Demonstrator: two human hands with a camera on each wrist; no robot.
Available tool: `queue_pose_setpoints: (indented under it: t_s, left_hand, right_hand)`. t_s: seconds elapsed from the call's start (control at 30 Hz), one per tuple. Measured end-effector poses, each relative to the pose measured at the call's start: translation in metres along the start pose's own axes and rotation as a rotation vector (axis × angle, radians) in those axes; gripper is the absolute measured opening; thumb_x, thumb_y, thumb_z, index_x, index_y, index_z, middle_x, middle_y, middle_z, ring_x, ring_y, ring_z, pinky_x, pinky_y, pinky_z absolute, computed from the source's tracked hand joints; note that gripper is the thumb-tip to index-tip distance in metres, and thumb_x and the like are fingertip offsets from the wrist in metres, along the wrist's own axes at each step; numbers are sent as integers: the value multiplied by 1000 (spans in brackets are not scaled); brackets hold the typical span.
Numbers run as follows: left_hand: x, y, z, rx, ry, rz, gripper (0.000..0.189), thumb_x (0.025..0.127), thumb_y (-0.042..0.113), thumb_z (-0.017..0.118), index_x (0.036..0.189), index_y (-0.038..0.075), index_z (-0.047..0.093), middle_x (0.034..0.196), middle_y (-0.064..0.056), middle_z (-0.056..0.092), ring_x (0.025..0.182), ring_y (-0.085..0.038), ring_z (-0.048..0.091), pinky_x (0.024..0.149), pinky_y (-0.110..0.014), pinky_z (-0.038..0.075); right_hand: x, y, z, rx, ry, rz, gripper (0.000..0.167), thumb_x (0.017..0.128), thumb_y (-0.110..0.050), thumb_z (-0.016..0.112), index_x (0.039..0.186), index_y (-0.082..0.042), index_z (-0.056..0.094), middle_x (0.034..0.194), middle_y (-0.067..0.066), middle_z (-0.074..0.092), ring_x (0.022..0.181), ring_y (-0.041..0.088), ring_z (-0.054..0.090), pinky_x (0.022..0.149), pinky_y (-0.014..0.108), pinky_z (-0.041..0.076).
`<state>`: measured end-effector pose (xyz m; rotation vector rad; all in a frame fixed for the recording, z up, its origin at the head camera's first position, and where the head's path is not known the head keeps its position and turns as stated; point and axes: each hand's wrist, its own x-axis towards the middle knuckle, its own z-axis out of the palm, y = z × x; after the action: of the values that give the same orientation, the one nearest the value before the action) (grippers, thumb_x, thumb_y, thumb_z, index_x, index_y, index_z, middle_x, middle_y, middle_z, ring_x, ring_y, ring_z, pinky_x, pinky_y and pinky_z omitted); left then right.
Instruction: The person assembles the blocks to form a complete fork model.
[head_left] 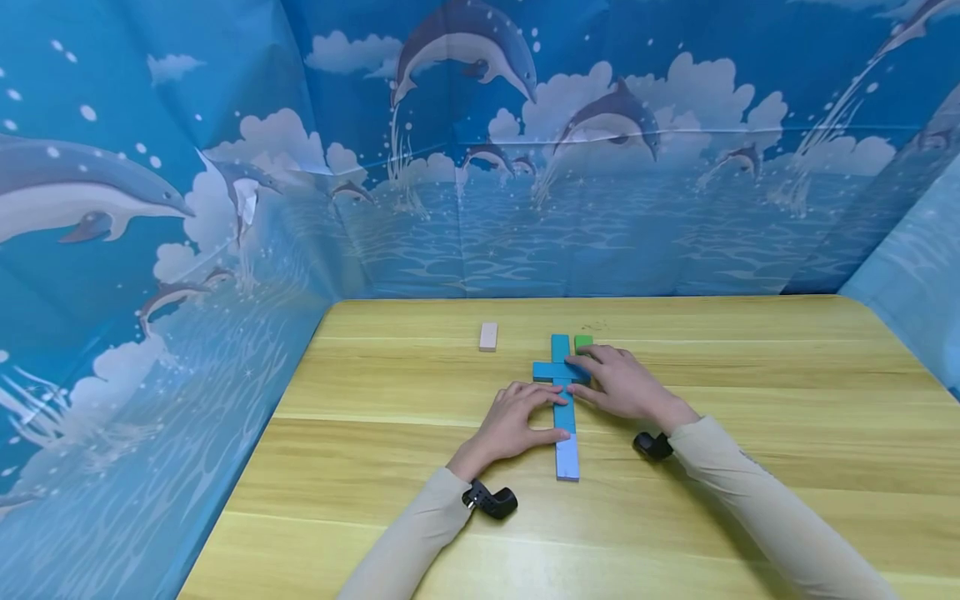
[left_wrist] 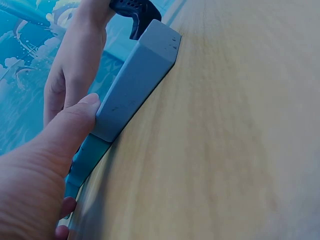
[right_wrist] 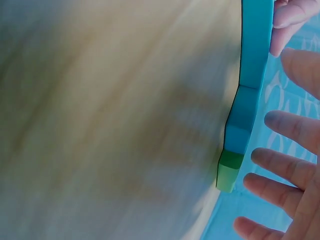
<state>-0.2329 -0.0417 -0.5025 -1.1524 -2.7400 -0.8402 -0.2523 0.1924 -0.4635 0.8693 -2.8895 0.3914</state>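
Observation:
Flat rectangular blocks lie on the table as a cross: a blue upright block (head_left: 559,346), a blue crossbar (head_left: 543,372), a blue lower block (head_left: 565,418) and a lavender block (head_left: 567,460) at the near end. My left hand (head_left: 510,421) reaches over from the left, its thumb (left_wrist: 80,112) at the joint between the lavender and lower blue blocks and its fingertips on the lower blue block. On the right, my right hand (head_left: 626,385) has its fingers spread and straight, fingertips right by the crossbar and lower block. A green block (head_left: 583,341) stands just beyond it, partly hidden.
A pale pink block (head_left: 488,337) lies apart, left of the cross. The wooden table (head_left: 360,492) ends at a dolphin-printed curtain (head_left: 465,242) at the back and left. Each wrist wears a black camera, such as the left one (head_left: 495,502).

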Motion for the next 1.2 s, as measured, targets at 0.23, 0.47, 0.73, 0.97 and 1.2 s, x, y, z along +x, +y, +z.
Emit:
queue_pose_setpoints:
  t_s: [0.23, 0.47, 0.73, 0.97, 1.2]
  left_hand:
    - [0, 1, -1, -6, -5, 0, 50, 85, 56, 62, 128, 31, 58, 139, 15, 45, 124, -14, 38, 95, -34, 31]
    - [0, 2, -2, -9, -6, 1, 49, 85, 55, 63, 128, 31, 58, 140, 14, 45, 125, -14, 37, 95, -34, 31]
    - [-1, 2, -2, -6, -7, -1, 49, 85, 55, 63, 128, 31, 58, 140, 14, 45, 125, -14, 37, 94, -34, 31]
    - [0, 4, -3, -10, -5, 2, 49, 85, 55, 63, 127, 31, 59, 140, 13, 45, 125, -14, 38, 94, -34, 32]
    - [-1, 3, -2, -5, -10, -7, 51, 85, 56, 62, 129, 30, 57, 140, 13, 44, 125, -15, 37, 96, -35, 31]
  right_hand:
    - [-1, -4, 0, -40, -30, 4, 58, 93, -45, 57, 137, -8, 52, 136, 21, 46, 126, 40, 40, 99, 60, 26]
    - [-1, -6, -2, -48, -37, 5, 57, 93, -45, 57, 136, -7, 52, 136, 22, 46, 125, 41, 40, 99, 60, 26]
    - [0, -7, -4, -42, -54, 16, 57, 93, -45, 57, 136, -7, 53, 135, 21, 47, 125, 40, 41, 98, 62, 27]
    - [0, -7, -5, -42, -62, 26, 57, 93, -45, 58, 136, -8, 53, 135, 21, 47, 124, 40, 41, 97, 62, 27]
    - [1, -7, -3, -41, -68, 37, 57, 92, -45, 58, 136, -8, 53, 134, 21, 48, 124, 40, 42, 96, 62, 29]
